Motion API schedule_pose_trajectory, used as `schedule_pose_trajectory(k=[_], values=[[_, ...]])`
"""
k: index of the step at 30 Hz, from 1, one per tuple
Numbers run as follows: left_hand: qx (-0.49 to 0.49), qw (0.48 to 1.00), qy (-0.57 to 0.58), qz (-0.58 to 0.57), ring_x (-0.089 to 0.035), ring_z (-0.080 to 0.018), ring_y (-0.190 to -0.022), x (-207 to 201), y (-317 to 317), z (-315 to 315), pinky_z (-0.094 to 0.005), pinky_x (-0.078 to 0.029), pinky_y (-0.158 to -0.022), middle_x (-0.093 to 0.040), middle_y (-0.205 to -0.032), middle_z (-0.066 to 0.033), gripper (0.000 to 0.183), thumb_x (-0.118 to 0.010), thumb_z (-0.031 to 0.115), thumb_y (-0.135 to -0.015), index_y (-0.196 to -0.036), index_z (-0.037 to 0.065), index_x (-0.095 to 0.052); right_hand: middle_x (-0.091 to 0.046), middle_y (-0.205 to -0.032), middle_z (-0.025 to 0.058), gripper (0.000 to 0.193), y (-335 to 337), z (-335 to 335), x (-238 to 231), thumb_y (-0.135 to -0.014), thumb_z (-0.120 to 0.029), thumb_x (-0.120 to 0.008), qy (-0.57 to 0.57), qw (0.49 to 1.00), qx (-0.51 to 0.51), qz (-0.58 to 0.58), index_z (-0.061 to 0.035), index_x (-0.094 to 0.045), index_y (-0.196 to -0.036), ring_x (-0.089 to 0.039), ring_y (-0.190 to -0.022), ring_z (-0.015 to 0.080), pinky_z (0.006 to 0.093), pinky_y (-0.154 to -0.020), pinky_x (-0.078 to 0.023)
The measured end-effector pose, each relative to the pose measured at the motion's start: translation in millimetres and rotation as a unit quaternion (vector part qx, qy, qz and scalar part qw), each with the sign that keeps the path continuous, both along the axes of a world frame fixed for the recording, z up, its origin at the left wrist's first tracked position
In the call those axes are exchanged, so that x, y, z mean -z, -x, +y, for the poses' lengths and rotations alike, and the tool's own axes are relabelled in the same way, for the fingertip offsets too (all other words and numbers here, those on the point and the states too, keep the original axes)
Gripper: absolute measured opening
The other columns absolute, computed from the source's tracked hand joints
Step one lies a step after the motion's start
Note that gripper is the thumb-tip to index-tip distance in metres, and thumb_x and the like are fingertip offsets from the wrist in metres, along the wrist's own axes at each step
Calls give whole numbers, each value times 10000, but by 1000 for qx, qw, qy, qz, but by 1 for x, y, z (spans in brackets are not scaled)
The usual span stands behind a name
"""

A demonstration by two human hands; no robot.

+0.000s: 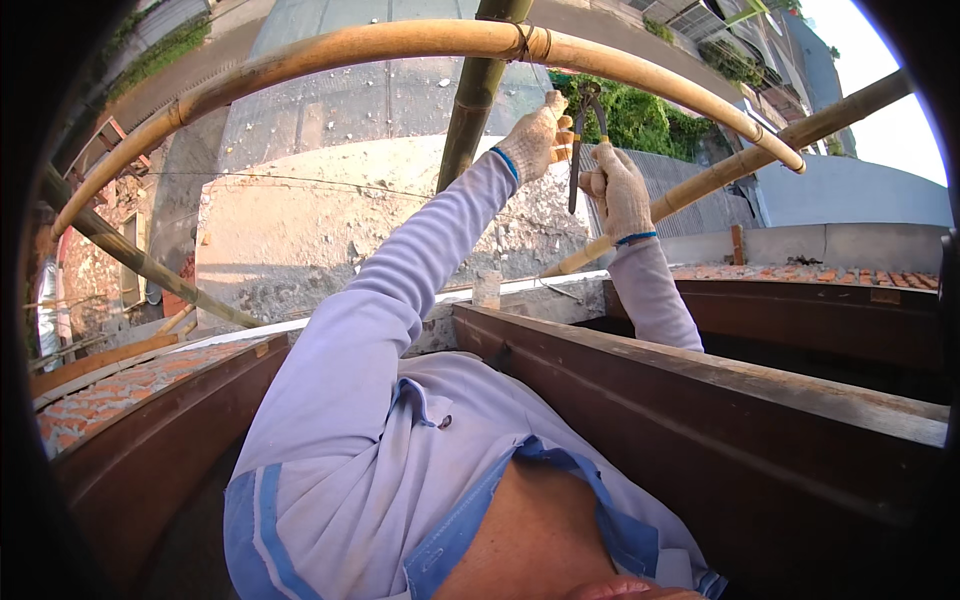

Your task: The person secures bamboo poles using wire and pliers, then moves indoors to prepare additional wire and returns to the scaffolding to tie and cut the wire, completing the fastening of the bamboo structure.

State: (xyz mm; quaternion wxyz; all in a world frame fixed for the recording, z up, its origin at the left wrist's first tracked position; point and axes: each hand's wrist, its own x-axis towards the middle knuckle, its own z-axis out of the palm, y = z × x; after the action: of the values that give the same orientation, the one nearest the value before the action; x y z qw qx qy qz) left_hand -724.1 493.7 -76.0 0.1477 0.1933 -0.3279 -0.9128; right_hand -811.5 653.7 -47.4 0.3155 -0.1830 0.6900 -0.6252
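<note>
My right hand (620, 195), in a knitted glove with a blue cuff, grips a pair of pincers (603, 118) by a yellow-and-dark handle. The jaws point away from me, and the other dark handle hangs apart, between my hands. Just left of the tool is my left hand (535, 140), gloved the same way. Its fingers are curled near the jaws; anything pinched in them is too small to make out. Beyond both hands runs a long curved-looking bamboo pole (430, 38), lashed with dark tie to an upright bamboo pole (475, 105).
Dark brown beams (700, 390) flank my body, with brickwork (130, 385) beside them. A slanting bamboo pole (700, 190) passes right of my hands. Far below lie a rubble-strewn surface (300, 215), a corrugated roof (690, 185) and green plants (640, 120).
</note>
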Motion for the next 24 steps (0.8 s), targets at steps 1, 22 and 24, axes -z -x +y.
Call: schedule_pose_trajectory(k=[1,22,24], values=[[-56,998,-17,7,-565,-237,-1149,-3,1,4,-445,-505,-995,-571,-1222,-90,621,-350,595,-1095,-1453,111,-506,-526,-725,-19,276,1,1,6,-1083,-306,-577,40,996,74,-13,-44,-637,-1142,-526,-662,98,275,-685,-492],[153,577,803,-1,-712,-357,-789,-7,-119,49,-464,-568,-732,-700,-824,-138,257,-568,317,-1029,-948,97,-673,-559,-1399,216,203,-53,83,-98,-1015,-92,-572,246,968,42,5,-36,-530,-1205,-620,-1223,347,473,-1012,-549],[265,588,746,-166,-718,-340,-904,13,-121,45,-486,-558,-837,-704,-928,-148,211,-557,296,-1033,-1052,123,-677,-575,-1380,248,311,-50,75,-88,-859,5,-569,201,980,-4,-4,3,-544,-1169,-658,-1172,343,415,-954,-552]])
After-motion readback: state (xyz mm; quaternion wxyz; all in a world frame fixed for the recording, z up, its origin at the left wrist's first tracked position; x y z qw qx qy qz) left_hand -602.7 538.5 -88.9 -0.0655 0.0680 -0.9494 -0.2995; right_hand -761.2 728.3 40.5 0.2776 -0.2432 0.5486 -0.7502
